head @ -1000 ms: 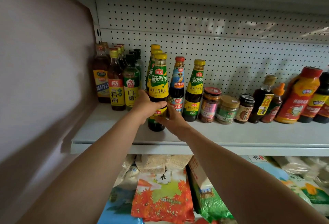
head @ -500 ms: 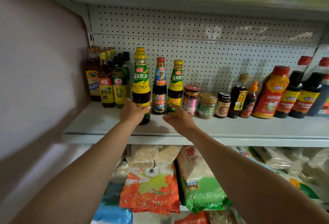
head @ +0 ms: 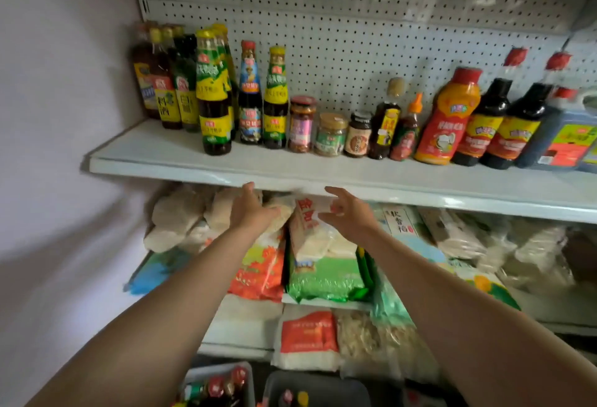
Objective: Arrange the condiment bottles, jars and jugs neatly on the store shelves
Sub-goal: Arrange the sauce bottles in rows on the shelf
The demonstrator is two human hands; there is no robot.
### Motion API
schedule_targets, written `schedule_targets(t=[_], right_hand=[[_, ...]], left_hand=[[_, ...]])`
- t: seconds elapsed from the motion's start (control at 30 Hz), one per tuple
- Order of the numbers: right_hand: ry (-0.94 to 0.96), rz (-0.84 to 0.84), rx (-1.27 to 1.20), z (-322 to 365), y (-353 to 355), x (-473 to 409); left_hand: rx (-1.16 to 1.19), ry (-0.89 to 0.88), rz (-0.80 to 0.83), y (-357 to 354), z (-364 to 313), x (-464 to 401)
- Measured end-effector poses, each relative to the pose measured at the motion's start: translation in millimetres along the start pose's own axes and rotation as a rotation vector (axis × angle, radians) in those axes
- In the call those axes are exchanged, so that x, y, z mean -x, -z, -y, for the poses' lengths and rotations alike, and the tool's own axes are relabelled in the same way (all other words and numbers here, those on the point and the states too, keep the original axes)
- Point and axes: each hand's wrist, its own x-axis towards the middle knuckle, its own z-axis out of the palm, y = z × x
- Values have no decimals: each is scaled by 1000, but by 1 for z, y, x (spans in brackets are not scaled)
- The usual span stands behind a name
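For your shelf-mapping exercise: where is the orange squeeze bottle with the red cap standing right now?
In the head view, the orange squeeze bottle stands right of centre on the upper shelf, between a small orange-nozzled sauce bottle and a dark red-labelled bottle.

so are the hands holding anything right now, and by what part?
Nothing is held. The left hand and right hand are both open and empty, in front of the shelf edge. The yellow-capped bottle stands alone on the shelf.

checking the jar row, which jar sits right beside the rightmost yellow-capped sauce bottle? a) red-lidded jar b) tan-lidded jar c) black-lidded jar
a: the red-lidded jar stands immediately right of that yellow-capped bottle, with the tan-lidded jar and the black-lidded jar further right.
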Motion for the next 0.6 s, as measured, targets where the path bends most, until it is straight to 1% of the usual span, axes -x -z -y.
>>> schedule_targets(t=[0.1, 0.2, 0.3, 0.43, 0.6], right_hand=[[-18, 42, 126, -47, 0, 27], [-95, 128, 172, -95, -12, 55], [-195, 219, 176, -140, -33, 83], [-323, 288, 169, -196, -65, 110], [-473, 384, 150, -257, -107, 139]], left_hand=[[-87, 41, 44, -39, 22, 30], [-160, 98, 100, -77, 49, 62], [-208, 176, 185, -108, 82, 89], [-284, 277, 293, -140, 131, 108], [-338, 350, 381, -181, 191, 123]])
